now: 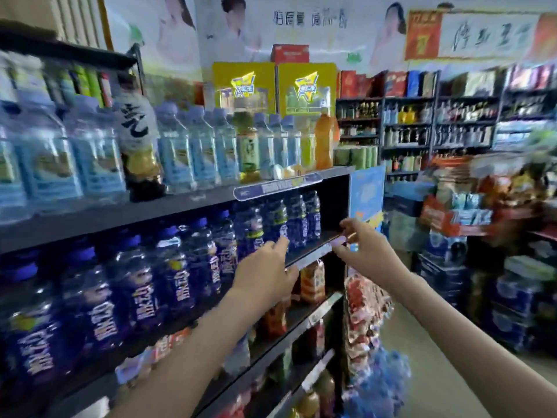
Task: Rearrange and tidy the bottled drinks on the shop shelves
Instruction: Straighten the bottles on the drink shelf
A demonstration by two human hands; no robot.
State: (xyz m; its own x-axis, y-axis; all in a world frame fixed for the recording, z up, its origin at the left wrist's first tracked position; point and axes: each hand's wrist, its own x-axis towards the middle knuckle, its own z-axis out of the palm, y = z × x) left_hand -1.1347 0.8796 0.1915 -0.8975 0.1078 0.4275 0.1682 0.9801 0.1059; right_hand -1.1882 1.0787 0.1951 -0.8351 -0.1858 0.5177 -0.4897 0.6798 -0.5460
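Left hand is held open, fingertips at the end blue bottles; nothing gripped; right hand appears pinched on the price strip at the shelf edge; row-end straightening judged underway; next, bottles to be squared forward.

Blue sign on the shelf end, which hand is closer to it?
Right hand. It is just below the blue sign, pinching the price strip; the left hand is farther left, fingertips on a dark blue bottle.
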